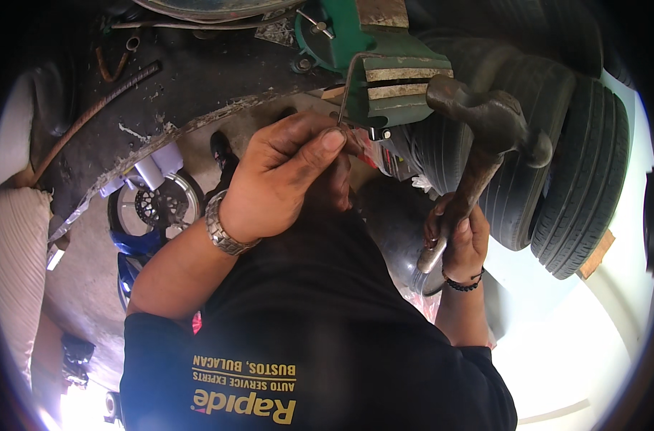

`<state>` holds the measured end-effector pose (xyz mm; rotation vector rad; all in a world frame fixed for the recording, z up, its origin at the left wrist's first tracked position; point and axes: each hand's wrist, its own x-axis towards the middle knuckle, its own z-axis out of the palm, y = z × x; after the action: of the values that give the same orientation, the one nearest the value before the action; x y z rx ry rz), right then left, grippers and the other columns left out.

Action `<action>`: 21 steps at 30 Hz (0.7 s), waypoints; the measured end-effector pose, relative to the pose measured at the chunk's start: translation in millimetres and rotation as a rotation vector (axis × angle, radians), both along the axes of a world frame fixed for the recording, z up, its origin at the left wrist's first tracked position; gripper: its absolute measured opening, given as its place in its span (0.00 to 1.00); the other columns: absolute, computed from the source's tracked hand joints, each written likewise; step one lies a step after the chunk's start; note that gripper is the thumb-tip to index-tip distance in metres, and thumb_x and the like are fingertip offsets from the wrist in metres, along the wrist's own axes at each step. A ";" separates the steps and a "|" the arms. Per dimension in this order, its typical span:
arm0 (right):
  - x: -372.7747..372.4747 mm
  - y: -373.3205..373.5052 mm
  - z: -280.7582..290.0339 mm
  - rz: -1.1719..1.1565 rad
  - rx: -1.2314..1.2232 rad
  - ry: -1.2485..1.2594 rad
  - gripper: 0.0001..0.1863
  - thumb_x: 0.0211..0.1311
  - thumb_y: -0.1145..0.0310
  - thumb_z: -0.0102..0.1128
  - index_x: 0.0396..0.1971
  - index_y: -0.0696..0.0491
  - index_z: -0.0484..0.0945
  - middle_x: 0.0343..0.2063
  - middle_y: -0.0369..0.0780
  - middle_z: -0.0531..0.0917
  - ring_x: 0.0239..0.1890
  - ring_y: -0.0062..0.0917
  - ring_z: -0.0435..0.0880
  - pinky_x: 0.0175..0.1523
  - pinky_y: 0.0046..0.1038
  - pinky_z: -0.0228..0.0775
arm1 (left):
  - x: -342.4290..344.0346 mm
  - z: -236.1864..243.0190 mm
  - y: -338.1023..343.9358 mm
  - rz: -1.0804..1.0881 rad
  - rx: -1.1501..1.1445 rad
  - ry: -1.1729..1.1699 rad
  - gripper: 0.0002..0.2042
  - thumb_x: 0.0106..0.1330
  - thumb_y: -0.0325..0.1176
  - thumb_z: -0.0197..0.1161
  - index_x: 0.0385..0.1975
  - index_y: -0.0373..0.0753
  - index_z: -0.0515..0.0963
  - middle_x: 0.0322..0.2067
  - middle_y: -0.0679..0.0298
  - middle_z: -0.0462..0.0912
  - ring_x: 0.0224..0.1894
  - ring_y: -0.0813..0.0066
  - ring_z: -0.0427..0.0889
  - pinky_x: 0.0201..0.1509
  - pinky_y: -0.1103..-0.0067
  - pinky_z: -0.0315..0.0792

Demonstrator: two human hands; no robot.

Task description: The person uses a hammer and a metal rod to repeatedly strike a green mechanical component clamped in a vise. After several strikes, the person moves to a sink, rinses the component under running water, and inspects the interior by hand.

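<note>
My left hand [276, 169] is closed, thumb and fingers pinching the lower end of a thin bent metal rod [347, 90]. From my fingertips the rod rises beside the jaws of a green bench vise [395, 54] and curves over at the top. Whether the jaws grip it, I cannot tell. A worn hammer [478, 136] is upright in my right hand [465, 244], whose fingers wrap round the lower handle. The hammer's rusty head is just right of the vise jaws, in front of stacked tires.
Black tires [582, 172] stand close on the right. The dark workbench [197, 72] has a ragged front edge; a rusty bar [90, 126] and a short bent pipe [118, 61] lie on it. Below at left is a wheel with a brake disc [158, 205].
</note>
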<state>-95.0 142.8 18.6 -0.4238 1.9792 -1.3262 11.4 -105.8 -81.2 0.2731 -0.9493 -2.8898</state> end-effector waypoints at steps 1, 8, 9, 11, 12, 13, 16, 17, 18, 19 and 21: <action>-1.1 -1.1 0.3 0.002 0.008 0.004 0.27 0.73 0.46 0.52 0.42 0.62 0.72 0.21 0.38 0.75 0.20 0.17 0.72 0.25 0.19 0.63 | 0.4 -0.7 -0.7 -0.005 0.004 0.015 0.15 0.78 0.38 0.51 0.45 0.28 0.73 0.21 0.59 0.74 0.21 0.69 0.78 0.29 0.70 0.80; -6.6 -4.0 1.8 0.013 -0.003 -0.011 0.27 0.73 0.47 0.52 0.43 0.62 0.72 0.22 0.38 0.76 0.20 0.17 0.72 0.26 0.19 0.63 | 1.6 -6.9 -0.8 -0.044 0.072 0.164 0.16 0.78 0.40 0.50 0.46 0.29 0.70 0.19 0.60 0.74 0.18 0.70 0.77 0.29 0.68 0.79; -6.9 -3.9 1.8 0.012 -0.007 -0.022 0.27 0.73 0.47 0.51 0.43 0.62 0.72 0.22 0.38 0.76 0.20 0.17 0.72 0.26 0.19 0.63 | 2.1 -7.3 -0.5 -0.051 0.090 0.173 0.16 0.78 0.40 0.50 0.46 0.29 0.70 0.19 0.60 0.73 0.18 0.71 0.77 0.29 0.68 0.79; -7.1 -4.1 1.5 0.024 -0.003 -0.007 0.27 0.73 0.47 0.51 0.44 0.62 0.72 0.22 0.38 0.75 0.20 0.17 0.72 0.26 0.19 0.63 | 3.2 -7.7 -0.1 -0.066 0.115 0.196 0.16 0.78 0.40 0.50 0.45 0.29 0.70 0.19 0.60 0.73 0.18 0.71 0.77 0.28 0.68 0.79; -7.1 -4.6 1.5 0.019 -0.011 -0.008 0.27 0.73 0.47 0.51 0.44 0.62 0.72 0.22 0.38 0.75 0.20 0.17 0.72 0.26 0.19 0.63 | 3.7 -7.5 -0.1 -0.073 0.132 0.187 0.16 0.78 0.41 0.50 0.44 0.29 0.70 0.18 0.60 0.72 0.18 0.71 0.77 0.28 0.69 0.79; -6.9 -5.1 1.4 0.030 0.001 0.013 0.27 0.73 0.47 0.50 0.43 0.62 0.71 0.21 0.38 0.74 0.19 0.18 0.71 0.25 0.19 0.63 | 4.2 -7.1 0.0 -0.079 0.140 0.182 0.16 0.78 0.41 0.50 0.44 0.30 0.70 0.18 0.61 0.72 0.17 0.72 0.77 0.28 0.69 0.78; -5.8 -7.3 1.4 0.030 0.014 0.049 0.29 0.73 0.46 0.49 0.42 0.63 0.70 0.18 0.39 0.72 0.17 0.20 0.70 0.23 0.20 0.63 | 5.2 -5.8 0.2 -0.092 0.143 0.170 0.16 0.78 0.41 0.50 0.43 0.30 0.70 0.18 0.61 0.71 0.17 0.72 0.76 0.28 0.69 0.78; -5.2 -7.9 1.5 0.029 0.016 0.052 0.29 0.73 0.46 0.49 0.42 0.63 0.70 0.18 0.39 0.72 0.17 0.20 0.70 0.23 0.20 0.63 | 5.5 -5.3 0.1 -0.096 0.141 0.167 0.16 0.78 0.41 0.50 0.43 0.30 0.70 0.18 0.61 0.71 0.17 0.72 0.76 0.28 0.69 0.78; -4.5 -8.1 1.4 0.026 0.022 0.053 0.29 0.73 0.46 0.49 0.42 0.63 0.70 0.18 0.39 0.72 0.17 0.19 0.70 0.23 0.20 0.63 | 5.9 -5.0 0.2 -0.092 0.165 0.173 0.15 0.78 0.40 0.51 0.43 0.30 0.71 0.18 0.61 0.73 0.18 0.72 0.76 0.28 0.70 0.78; -3.8 -8.1 1.2 0.029 0.018 0.051 0.29 0.73 0.45 0.49 0.42 0.63 0.70 0.18 0.39 0.72 0.17 0.19 0.70 0.23 0.20 0.63 | 6.4 -4.8 0.2 -0.088 0.188 0.180 0.14 0.78 0.39 0.51 0.43 0.30 0.73 0.19 0.60 0.74 0.18 0.72 0.76 0.28 0.72 0.77; -2.3 -6.8 0.5 0.014 0.018 0.049 0.29 0.73 0.45 0.49 0.42 0.63 0.70 0.18 0.39 0.72 0.17 0.19 0.70 0.23 0.20 0.63 | 7.3 -4.5 0.4 -0.084 0.202 0.181 0.14 0.78 0.38 0.52 0.43 0.30 0.74 0.19 0.60 0.76 0.19 0.73 0.76 0.28 0.73 0.77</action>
<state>-97.3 136.1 19.1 -0.4649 2.0234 -1.2992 18.7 -105.4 -85.7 -0.0173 -0.6563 -3.0260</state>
